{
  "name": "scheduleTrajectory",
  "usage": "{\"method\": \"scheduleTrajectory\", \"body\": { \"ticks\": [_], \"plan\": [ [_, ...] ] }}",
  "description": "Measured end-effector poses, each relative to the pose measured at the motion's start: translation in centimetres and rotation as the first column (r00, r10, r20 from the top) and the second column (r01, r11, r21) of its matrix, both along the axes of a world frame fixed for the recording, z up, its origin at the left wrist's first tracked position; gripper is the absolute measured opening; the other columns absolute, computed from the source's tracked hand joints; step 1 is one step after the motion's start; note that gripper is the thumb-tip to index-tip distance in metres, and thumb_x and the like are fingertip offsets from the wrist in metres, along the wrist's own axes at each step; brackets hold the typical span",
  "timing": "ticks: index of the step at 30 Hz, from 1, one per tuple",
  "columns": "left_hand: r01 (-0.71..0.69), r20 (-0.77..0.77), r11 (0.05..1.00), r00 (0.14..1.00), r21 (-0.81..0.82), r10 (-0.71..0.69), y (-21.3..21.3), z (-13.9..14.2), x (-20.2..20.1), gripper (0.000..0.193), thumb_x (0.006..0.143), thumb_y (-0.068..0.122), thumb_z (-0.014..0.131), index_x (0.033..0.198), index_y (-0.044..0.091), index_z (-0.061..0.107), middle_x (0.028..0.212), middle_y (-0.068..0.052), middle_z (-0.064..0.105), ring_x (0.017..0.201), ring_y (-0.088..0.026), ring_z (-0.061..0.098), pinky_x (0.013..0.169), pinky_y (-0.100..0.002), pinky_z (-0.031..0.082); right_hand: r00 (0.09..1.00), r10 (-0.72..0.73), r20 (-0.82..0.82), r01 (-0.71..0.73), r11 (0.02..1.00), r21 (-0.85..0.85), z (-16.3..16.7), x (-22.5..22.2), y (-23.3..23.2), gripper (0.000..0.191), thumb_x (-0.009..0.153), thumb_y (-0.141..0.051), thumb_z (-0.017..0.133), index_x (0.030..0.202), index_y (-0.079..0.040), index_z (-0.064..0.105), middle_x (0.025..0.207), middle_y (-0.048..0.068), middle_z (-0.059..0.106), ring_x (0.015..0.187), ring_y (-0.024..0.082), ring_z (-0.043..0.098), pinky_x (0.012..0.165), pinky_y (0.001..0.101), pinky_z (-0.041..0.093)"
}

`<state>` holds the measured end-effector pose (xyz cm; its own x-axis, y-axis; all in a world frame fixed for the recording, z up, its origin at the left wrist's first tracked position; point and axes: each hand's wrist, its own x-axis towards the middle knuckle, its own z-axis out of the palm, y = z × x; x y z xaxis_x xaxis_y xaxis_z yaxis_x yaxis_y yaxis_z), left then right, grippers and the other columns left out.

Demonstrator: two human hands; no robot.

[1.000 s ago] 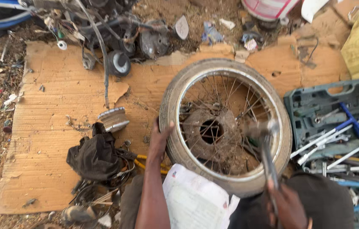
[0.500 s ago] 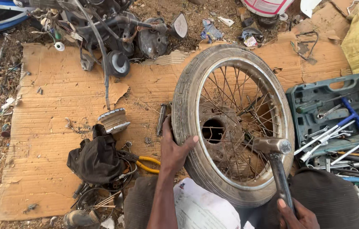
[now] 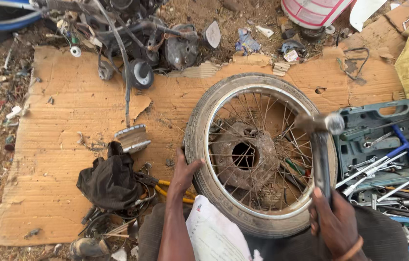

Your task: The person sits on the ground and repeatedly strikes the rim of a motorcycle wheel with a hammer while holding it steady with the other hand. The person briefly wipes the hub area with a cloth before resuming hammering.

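Steel hammer (image 3: 318,126) in right hand (image 3: 332,220), above spoked wheel (image 3: 257,150)

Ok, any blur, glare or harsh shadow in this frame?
Head view: even daylight with soft shadows; the hammer head is smeared by motion blur, while the spoked wheel, both hands and the cardboard stay sharp; only mild shine on the rim, and edges bend slightly.
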<state>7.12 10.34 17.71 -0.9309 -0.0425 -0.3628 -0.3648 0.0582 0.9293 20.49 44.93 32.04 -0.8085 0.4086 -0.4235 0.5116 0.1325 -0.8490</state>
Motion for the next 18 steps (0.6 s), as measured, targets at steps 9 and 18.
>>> {"method": "scheduleTrajectory", "body": {
  "ticks": [9, 18],
  "plan": [
    [-0.033, -0.111, 0.994, 0.993, 0.107, 0.045, 0.6, 1.8, -0.4, 0.119, 0.067, 0.049, 0.082, 0.153, -0.006, 0.02, 0.133, -0.036, 0.057, 0.108, -0.04, 0.07, 0.084, -0.045, 0.063, 0.931, 0.234, 0.281, -0.246, 0.969, 0.008, -2.5, -7.0, -4.2, 0.043, 0.098, -0.042, 0.06, 0.099, 0.001, 0.058, 0.061, 0.003, 0.052, 0.044, 0.015, 0.048, 0.037, 0.0333, 0.045],
    [-0.069, -0.112, 0.997, 0.992, -0.046, 0.064, 0.4, 1.1, -0.5, 0.114, 0.07, 0.049, 0.083, 0.152, -0.007, 0.026, 0.127, -0.032, 0.063, 0.104, -0.037, 0.073, 0.086, -0.042, 0.063, 0.848, 0.244, -0.471, -0.161, 0.964, 0.211, 3.2, -3.9, -2.0, 0.034, 0.105, -0.043, 0.053, 0.102, -0.009, 0.052, 0.065, 0.0, 0.051, 0.048, 0.008, 0.049, 0.039, 0.0253, 0.043]
  ]
}}
